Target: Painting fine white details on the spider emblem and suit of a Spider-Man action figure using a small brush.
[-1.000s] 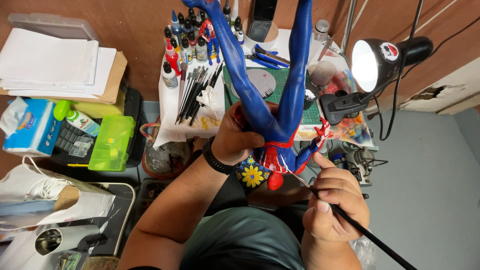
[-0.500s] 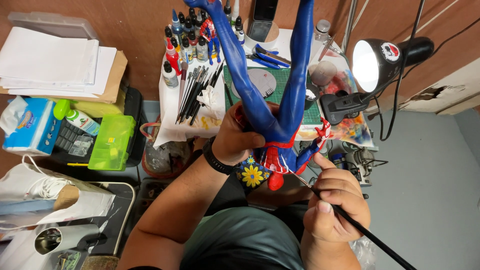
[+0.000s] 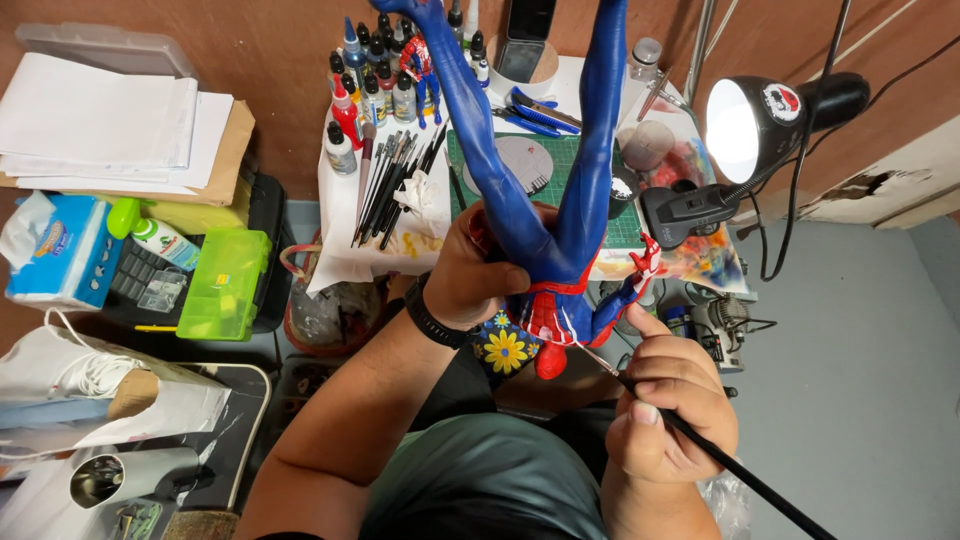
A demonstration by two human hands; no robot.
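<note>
My left hand, with a black wristband, grips a blue and red figurine around its hips. The figurine hangs upside down, its blue legs pointing away from me and its red head near my lap. My right hand holds a thin black paintbrush like a pen. The brush tip touches the figurine's red torso. A flowered blue cloth shows just below the figurine.
On the desk stand paint bottles, a row of brushes on white cloth, a green cutting mat and a lit black clamp lamp. Left are paper stacks, a green plastic box and a tissue pack.
</note>
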